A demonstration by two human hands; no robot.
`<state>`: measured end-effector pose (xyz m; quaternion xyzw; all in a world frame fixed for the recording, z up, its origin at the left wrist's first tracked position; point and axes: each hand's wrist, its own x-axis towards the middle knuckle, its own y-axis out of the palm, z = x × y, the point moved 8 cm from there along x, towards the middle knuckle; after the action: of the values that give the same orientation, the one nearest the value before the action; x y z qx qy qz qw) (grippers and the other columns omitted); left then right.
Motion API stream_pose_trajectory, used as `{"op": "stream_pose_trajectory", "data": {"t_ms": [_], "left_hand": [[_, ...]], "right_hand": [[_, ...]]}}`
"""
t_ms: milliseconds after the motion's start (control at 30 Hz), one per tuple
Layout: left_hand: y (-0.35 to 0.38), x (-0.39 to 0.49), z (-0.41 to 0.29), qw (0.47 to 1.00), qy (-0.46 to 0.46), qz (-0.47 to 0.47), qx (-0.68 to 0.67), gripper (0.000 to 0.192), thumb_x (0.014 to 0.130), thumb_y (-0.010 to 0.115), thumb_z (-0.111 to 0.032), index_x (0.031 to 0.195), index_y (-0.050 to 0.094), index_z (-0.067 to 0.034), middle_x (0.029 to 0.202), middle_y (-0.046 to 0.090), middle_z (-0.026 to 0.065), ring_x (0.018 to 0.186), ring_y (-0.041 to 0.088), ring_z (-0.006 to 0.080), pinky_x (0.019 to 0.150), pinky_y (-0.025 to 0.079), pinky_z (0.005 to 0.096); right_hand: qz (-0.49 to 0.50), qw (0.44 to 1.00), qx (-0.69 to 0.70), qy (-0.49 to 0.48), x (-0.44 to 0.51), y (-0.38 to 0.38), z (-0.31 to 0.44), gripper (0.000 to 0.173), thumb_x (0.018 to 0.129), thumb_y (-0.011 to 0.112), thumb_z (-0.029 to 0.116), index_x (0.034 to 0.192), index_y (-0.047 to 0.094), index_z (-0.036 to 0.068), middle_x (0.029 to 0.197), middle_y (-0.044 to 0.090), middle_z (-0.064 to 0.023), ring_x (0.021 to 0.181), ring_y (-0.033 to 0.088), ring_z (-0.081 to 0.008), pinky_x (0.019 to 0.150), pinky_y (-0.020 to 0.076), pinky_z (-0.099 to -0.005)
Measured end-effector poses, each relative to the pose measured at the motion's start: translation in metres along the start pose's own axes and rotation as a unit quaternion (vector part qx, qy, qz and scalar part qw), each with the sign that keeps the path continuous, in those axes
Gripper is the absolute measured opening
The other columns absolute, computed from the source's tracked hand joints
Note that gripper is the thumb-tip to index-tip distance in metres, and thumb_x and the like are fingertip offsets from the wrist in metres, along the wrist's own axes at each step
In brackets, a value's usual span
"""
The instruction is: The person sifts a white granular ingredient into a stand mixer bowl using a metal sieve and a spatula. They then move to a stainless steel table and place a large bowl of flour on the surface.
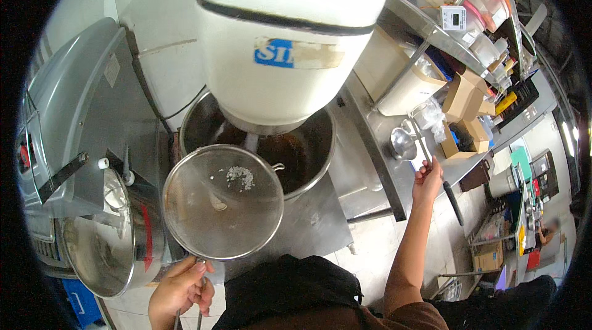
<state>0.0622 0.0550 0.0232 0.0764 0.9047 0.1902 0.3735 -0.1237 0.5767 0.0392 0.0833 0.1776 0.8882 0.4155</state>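
My left hand [182,286] grips the wire handle of a round fine-mesh sieve [199,233]. A small cluster of white lumps [240,177] lies in the mesh. The sieve's far side overlaps the rim of a steel mixer bowl [319,177], and its hook shows over the bowl's opening. Something dark brown [282,154] coats or fills the inside of that bowl. Off to the right, my right hand [428,175] is closed around the metal part of a long utensil with a black handle [452,203]. A small steel bowl [403,143] sits beside that hand on the counter.
The white stand mixer's head [286,15] overhangs the bowl. At left stands a grey mixer [111,112] with a large steel bowl [134,256]. Cardboard boxes [465,133], a cream bin [411,85] and a plastic bag [430,117] crowd the right counter. A person [548,233] is far right.
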Motion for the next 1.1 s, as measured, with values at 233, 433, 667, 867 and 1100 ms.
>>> {"op": "stream_pose_trajectory", "data": {"t_ms": [233,433,667,867,1100], "left_hand": [[0.005,0.001,0.005,0.998,0.012,-0.065,-0.007,0.029,0.087,0.048,-0.031,0.095,0.046,-0.004,0.049,0.043,0.0109,0.037,0.045,0.0214,0.035,0.041,0.0341],[0.014,-0.002,0.006,0.996,0.026,-0.079,-0.04,0.028,0.088,0.046,-0.03,0.094,0.048,-0.003,0.053,0.045,0.0109,0.04,0.047,0.0214,0.036,0.041,0.034],[0.02,0.002,0.005,0.996,-0.002,-0.084,-0.014,0.032,0.09,0.044,-0.032,0.101,0.047,-0.003,0.057,0.048,0.0121,0.047,0.051,0.0217,0.039,0.044,0.0319],[0.023,-0.004,0.005,0.995,-0.015,-0.092,-0.019,0.031,0.09,0.043,-0.032,0.1,0.046,-0.003,0.056,0.046,0.011,0.045,0.049,0.0208,0.039,0.043,0.0308],[0.037,-0.016,-0.003,0.993,-0.028,-0.113,-0.012,0.028,0.091,0.041,-0.03,0.098,0.043,-0.003,0.051,0.04,0.0076,0.039,0.045,0.0188,0.038,0.041,0.0297]], "right_hand": [[0.064,0.991,0.006,0.118,0.092,-0.037,-0.071,0.021,0.087,0.052,0.02,0.103,0.048,0.007,0.072,0.052,-0.0039,0.051,0.042,-0.0049,0.037,0.0291,-0.0159],[0.045,0.995,0.021,0.09,0.081,0.003,-0.095,0.016,0.087,0.051,0.016,0.097,0.052,0.004,0.071,0.058,-0.0053,0.052,0.046,-0.0057,0.038,0.0349,-0.0155],[0.074,0.988,0.029,0.129,0.065,0.031,-0.097,0.039,0.091,0.04,0.029,0.117,0.041,-0.001,0.1,0.055,-0.0156,0.073,0.056,-0.0152,0.052,0.0445,-0.0183],[0.14,0.916,0.244,0.287,0.12,0.015,-0.145,0.039,0.093,0.03,0.016,0.121,0.027,-0.01,0.116,0.044,-0.0242,0.103,0.053,-0.0257,0.064,0.0559,-0.019],[0.047,0.753,0.443,0.485,0.111,0.042,-0.146,0.05,0.089,0.034,0.004,0.131,0.009,-0.007,0.134,0.017,-0.0251,0.11,0.044,-0.0391,0.069,0.0578,-0.0312]]}}
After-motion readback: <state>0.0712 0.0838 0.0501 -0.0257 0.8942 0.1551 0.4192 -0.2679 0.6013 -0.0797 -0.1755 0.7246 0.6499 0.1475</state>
